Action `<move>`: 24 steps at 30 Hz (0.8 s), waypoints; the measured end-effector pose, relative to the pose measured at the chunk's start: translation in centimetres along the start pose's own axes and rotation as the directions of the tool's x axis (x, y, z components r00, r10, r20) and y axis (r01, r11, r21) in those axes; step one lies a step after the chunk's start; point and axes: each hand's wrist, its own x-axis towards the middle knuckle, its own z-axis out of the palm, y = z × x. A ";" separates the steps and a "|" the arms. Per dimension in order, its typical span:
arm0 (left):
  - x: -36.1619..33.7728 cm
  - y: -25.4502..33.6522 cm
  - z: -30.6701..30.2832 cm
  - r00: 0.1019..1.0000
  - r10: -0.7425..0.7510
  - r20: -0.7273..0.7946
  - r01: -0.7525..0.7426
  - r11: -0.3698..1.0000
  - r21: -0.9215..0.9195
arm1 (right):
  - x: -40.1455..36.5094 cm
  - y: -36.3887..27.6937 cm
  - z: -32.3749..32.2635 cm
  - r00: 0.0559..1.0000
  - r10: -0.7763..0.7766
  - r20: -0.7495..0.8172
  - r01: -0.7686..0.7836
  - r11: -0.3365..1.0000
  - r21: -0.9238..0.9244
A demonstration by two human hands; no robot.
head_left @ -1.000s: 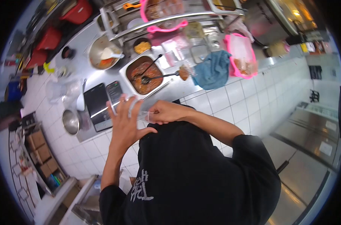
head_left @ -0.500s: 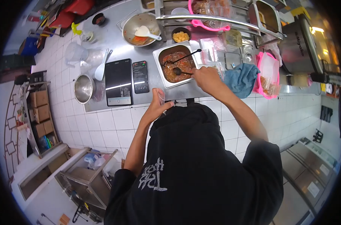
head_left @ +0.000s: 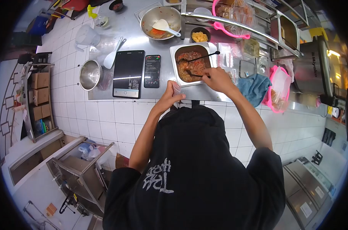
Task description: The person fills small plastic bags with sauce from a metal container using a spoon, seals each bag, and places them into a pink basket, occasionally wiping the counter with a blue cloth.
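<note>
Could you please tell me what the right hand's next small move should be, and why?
I would probably have the right hand lift a scoop of the saucy food: it grips the black ladle, whose far end is down in that food in the metal pan, while the left hand holds a clear plastic bag close to the pan's near side.

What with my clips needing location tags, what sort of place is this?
Likely a commercial kitchen: the metal counter holds a rectangular food pan and a bowl with a spatula.
</note>
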 end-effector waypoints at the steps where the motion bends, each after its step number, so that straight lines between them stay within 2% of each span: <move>1: 0.0 0.1 0.0 1.000 -0.008 -0.002 0.008 1.000 -0.010 | 0.9 1.5 1.3 0.999 -0.032 -0.035 0.037 0.986 0.161; 2: 0.0 0.2 0.0 1.000 -0.007 0.002 0.007 1.000 -0.008 | 1.4 2.6 2.1 0.995 -0.061 -0.076 0.082 0.946 0.314; 3: -0.2 0.2 0.0 1.000 0.004 -0.012 -0.005 1.000 -0.018 | 1.2 3.2 2.3 0.995 -0.061 -0.076 0.082 0.946 0.315; 5: -0.2 0.3 -0.2 0.999 0.016 -0.030 -0.017 0.999 -0.028 | 0.8 4.4 2.7 0.999 0.036 0.003 -0.033 0.876 0.482; 6: -0.2 0.3 -0.2 0.999 0.020 -0.038 -0.021 0.999 -0.032 | 0.5 4.4 2.3 0.999 0.035 0.003 -0.033 0.876 0.481; 8: -0.4 0.2 -0.1 0.999 0.020 -0.044 -0.022 0.999 -0.037 | -0.6 4.4 1.5 0.985 0.111 0.130 -0.170 0.732 0.660; 9: -0.5 0.5 0.0 0.997 0.037 -0.066 -0.039 0.999 -0.029 | -0.8 4.8 1.6 0.985 0.113 0.131 -0.171 0.731 0.661; 11: -0.6 0.7 0.0 0.995 0.056 -0.088 -0.058 0.998 -0.017 | -1.1 5.7 1.8 0.925 0.192 0.327 -0.377 0.552 0.744; 12: -0.6 0.7 -0.2 0.992 0.077 -0.100 -0.076 0.997 0.012 | -1.3 6.1 1.8 0.926 0.193 0.325 -0.376 0.551 0.745; 14: -0.6 0.7 -0.5 0.989 0.097 -0.111 -0.093 0.995 0.043 | -1.7 6.9 2.1 0.898 0.158 0.411 -0.439 0.382 0.813; 15: -0.7 0.8 -0.6 0.988 0.094 -0.120 -0.086 0.994 0.073 | -1.6 7.0 2.7 0.898 0.157 0.411 -0.439 0.380 0.814; 16: -0.7 0.8 -0.8 0.987 0.092 -0.129 -0.079 0.992 0.103 | -1.5 7.1 3.5 0.990 0.110 0.089 -0.137 0.599 0.789; 17: -0.7 0.7 -0.9 0.988 0.090 -0.128 -0.077 0.992 0.104 | -1.6 7.2 4.1 0.974 -0.013 -0.225 0.156 0.762 0.629; 18: -0.6 0.5 -0.9 0.989 0.078 -0.126 -0.065 0.992 0.106 | -1.9 6.2 3.2 0.974 -0.007 -0.225 0.152 0.760 0.632; 19: -0.6 0.4 -0.9 0.990 0.067 -0.121 -0.054 0.993 0.109 | -2.2 4.0 1.2 0.954 -0.073 -0.290 0.165 0.937 0.308; 20: -0.6 0.6 -0.7 0.992 0.064 -0.112 -0.051 0.992 0.113 | -2.6 2.1 0.0 0.933 -0.154 -0.325 0.144 0.988 -0.056; 21: -0.6 0.9 -0.4 0.992 0.078 -0.096 -0.063 0.986 0.154 | -2.7 0.9 -0.2 0.933 -0.145 -0.330 0.135 0.989 -0.053; 23: -0.5 1.3 -0.1 0.992 0.098 -0.082 -0.080 0.978 0.195 | -2.6 -1.3 -0.4 0.960 -0.147 -0.239 0.085 0.964 -0.252; 24: -0.5 1.4 0.0 0.990 0.112 -0.085 -0.092 0.973 0.211 | -2.7 -2.1 -0.6 0.970 -0.130 -0.204 0.075 0.964 -0.255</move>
